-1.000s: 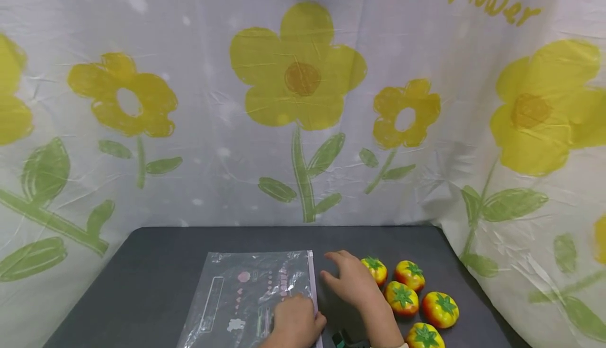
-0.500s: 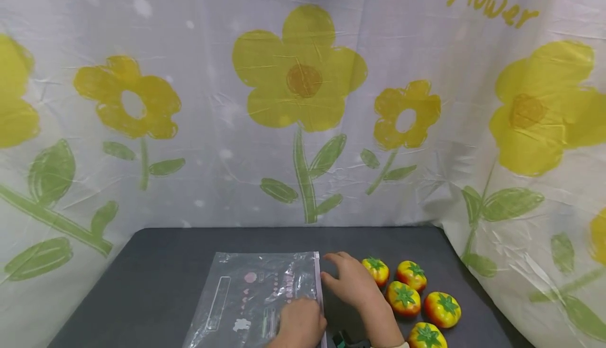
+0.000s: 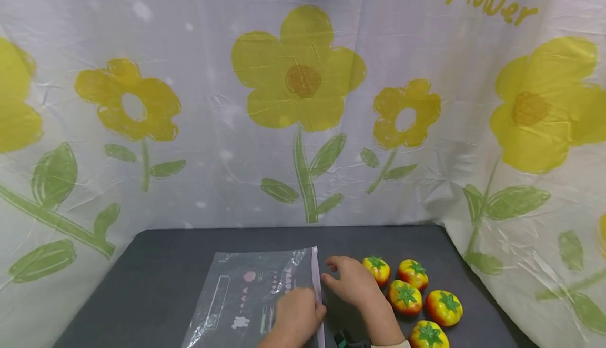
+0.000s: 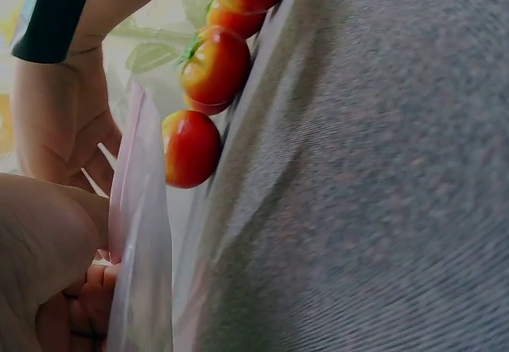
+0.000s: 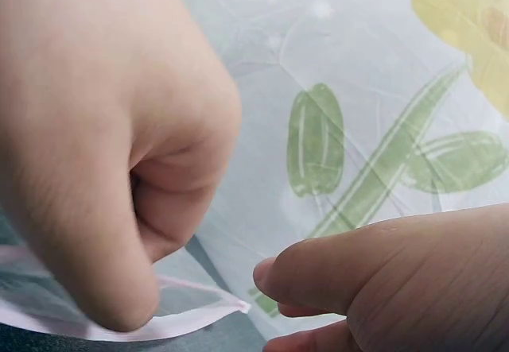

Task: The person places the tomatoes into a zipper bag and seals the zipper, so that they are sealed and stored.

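Note:
A clear zip bag [image 3: 236, 290] with pink and white prints lies flat on the dark table, its pink zip edge [image 3: 315, 274] on the right side. My left hand [image 3: 295, 316] pinches that edge between thumb and curled fingers. In the right wrist view, the bag's two pink rims [image 5: 191, 324] stand apart below the left hand [image 5: 119, 121], so its mouth gapes. Just right of the zip edge, my right hand [image 3: 355, 287] rests with loosely bent fingers and holds nothing. Its thumb and fingers [image 5: 318, 276] point toward the bag's corner.
Several shiny red-and-yellow fruits with green leafy tops, one of them a fruit [image 3: 404, 298] in the middle, sit on the table [image 3: 175, 253] right of the right hand. A white curtain [image 3: 213, 179] with yellow flowers hangs behind the table.
The bag has shifted slightly right with my left hand, then its zip edge has lifted and spread a little. My right hand has stayed nearly in place, its fingers bending slightly.

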`<state>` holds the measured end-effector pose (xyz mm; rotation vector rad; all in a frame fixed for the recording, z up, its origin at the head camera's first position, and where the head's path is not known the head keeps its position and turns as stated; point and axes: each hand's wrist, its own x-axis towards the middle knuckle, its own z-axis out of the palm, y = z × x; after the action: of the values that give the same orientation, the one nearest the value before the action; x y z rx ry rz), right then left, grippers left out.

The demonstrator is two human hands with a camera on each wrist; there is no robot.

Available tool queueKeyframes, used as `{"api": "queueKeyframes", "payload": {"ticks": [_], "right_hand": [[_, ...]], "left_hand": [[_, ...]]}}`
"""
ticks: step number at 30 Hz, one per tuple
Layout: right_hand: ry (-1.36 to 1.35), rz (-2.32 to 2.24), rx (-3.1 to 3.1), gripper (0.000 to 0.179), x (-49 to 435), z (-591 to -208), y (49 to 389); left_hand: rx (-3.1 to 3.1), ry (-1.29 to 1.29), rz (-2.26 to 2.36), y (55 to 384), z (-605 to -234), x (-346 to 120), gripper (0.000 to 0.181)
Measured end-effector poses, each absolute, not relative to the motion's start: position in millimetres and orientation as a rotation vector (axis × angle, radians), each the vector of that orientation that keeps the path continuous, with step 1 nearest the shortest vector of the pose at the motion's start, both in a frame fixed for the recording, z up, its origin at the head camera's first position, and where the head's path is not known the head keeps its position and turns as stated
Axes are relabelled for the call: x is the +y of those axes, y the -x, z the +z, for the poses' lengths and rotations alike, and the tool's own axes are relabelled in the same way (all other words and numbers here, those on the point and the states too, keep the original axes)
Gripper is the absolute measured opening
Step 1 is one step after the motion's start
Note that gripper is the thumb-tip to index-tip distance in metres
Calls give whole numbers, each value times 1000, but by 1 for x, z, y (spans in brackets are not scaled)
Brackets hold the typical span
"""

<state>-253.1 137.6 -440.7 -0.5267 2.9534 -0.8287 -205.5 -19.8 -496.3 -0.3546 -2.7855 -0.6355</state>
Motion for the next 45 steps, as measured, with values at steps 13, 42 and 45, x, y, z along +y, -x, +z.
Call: {"api": "queueKeyframes", "payload": {"ticks": [13, 42, 45], "right_hand": [[525, -774, 2965, 31, 139, -444, 255], [718, -973, 2801, 35, 122, -456, 250], [690, -962, 2809, 35, 120, -456, 248]], "left_hand": [[-2745, 273, -595, 208, -474, -28, 28], [-2763, 186, -591, 195, -427, -52, 44], [-2766, 182, -583, 193, -422, -57, 44]]}}
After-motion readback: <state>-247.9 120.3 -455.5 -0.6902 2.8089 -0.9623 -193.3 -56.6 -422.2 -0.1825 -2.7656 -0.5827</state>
